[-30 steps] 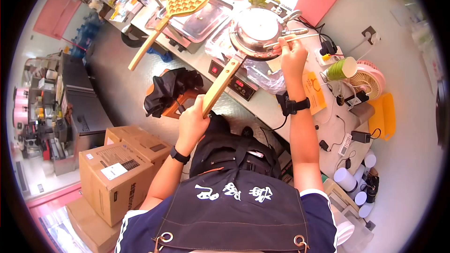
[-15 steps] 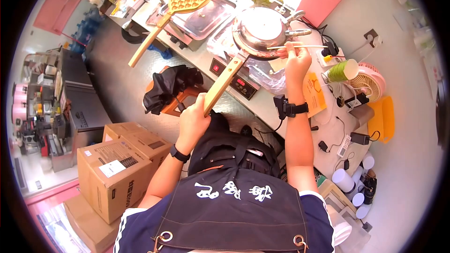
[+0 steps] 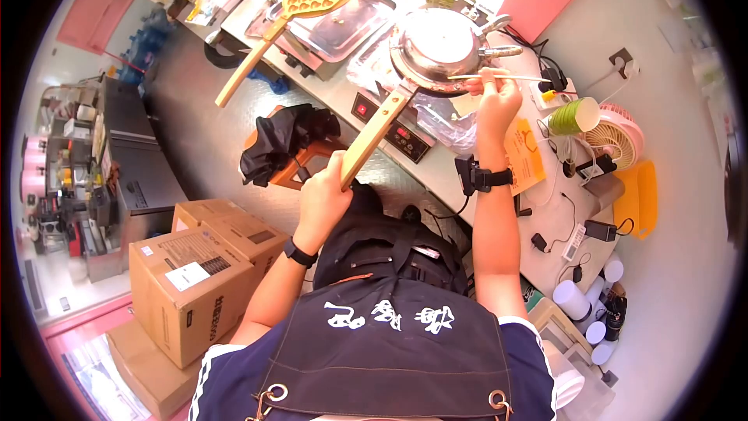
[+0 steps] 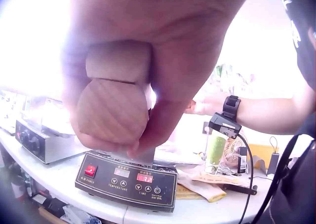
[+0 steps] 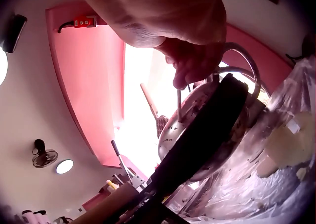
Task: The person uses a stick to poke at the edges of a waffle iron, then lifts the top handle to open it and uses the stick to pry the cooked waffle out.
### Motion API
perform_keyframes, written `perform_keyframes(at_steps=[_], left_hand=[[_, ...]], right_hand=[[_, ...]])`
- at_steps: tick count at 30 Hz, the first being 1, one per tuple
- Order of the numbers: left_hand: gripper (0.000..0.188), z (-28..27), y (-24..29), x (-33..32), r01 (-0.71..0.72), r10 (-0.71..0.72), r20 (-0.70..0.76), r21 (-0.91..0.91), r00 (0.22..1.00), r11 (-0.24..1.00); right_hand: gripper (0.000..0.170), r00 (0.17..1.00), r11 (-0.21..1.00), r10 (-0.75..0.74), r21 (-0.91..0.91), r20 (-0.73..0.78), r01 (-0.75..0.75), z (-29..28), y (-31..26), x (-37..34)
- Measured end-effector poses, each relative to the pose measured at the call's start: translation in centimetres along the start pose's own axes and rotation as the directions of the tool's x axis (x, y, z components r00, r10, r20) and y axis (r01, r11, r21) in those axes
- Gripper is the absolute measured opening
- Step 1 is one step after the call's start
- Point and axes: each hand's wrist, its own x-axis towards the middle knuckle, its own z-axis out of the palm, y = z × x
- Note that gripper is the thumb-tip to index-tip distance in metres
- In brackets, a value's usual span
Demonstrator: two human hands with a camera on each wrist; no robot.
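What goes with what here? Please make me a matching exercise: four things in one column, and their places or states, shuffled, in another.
Things
1. Long, pale wooden handle
2. Thin, pale stick
3. Round pink fan
4. Black rectangular control panel

Places and states
A. Has a red-lit display
B. Gripped by the left hand
C. Beside the green-and-white cylinder
D. Held in the right hand

Right pairs: 1-B; 2-D; 3-C; 4-A
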Motion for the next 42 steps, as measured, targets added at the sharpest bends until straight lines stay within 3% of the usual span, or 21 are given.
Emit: perform_keyframes(at_steps=[1,6,9,11,16,19,29,36,39,42], left_hand=[[0.048,0.0,0.1,0.0,0.005,-0.005,-0.003,-0.001,1.0,1.0],[0.049,-0.1,0.0,0.0,0.005,-0.005,0.009,-0.016,1.0,1.0],[0.05,0.2,-0.3,0.0,0.015,-0.014,0.016,-0.029,1.0,0.999],[0.05,0.1,-0.3,-0.1,0.015,-0.015,0.01,-0.013,1.0,1.0],[0.05,0.1,-0.1,-0.1,0.01,-0.01,0.0,0.007,1.0,1.0],[0.05,0.0,-0.2,0.0,0.008,-0.008,0.0,0.016,1.0,1.0],[0.049,0.8,-0.8,0.0,-0.025,0.027,-0.044,0.047,0.999,0.999],[0.047,1.2,-1.0,0.0,0.0,0.003,-0.072,0.038,0.997,0.999],[0.046,1.0,-0.8,0.0,0.001,0.001,-0.072,0.029,0.997,1.0],[0.046,1.0,-0.7,0.0,0.012,-0.01,-0.068,0.026,0.998,1.0]], right_hand=[[0.01,0.998,1.0,0.016,0.001,-0.057,-0.016,-0.2,0.1,0.2],[0.012,0.999,0.999,-0.032,-0.027,0.006,0.032,-0.4,0.7,-0.4],[0.013,0.996,1.0,-0.023,0.014,-0.092,0.024,-2.1,0.4,0.1],[0.012,0.99,0.978,-0.015,0.205,-0.138,0.044,-3.0,-1.3,-0.6],[0.01,0.999,0.986,-0.011,0.168,0.033,0.006,-5.2,-2.3,-4.1],[0.01,0.995,0.981,0.09,0.166,0.052,-0.097,-6.7,-1.6,-6.2],[0.013,0.991,0.993,0.113,0.029,0.073,-0.115,-10.9,0.3,-9.0],[0.013,0.989,0.991,0.13,0.033,0.064,-0.132,-11.9,0.7,-10.1],[0.022,0.992,0.996,0.091,0.019,0.087,-0.093,-12.4,0.8,-10.3],[0.029,0.985,0.983,0.144,0.098,0.096,-0.153,-13.0,0.1,-10.1]])
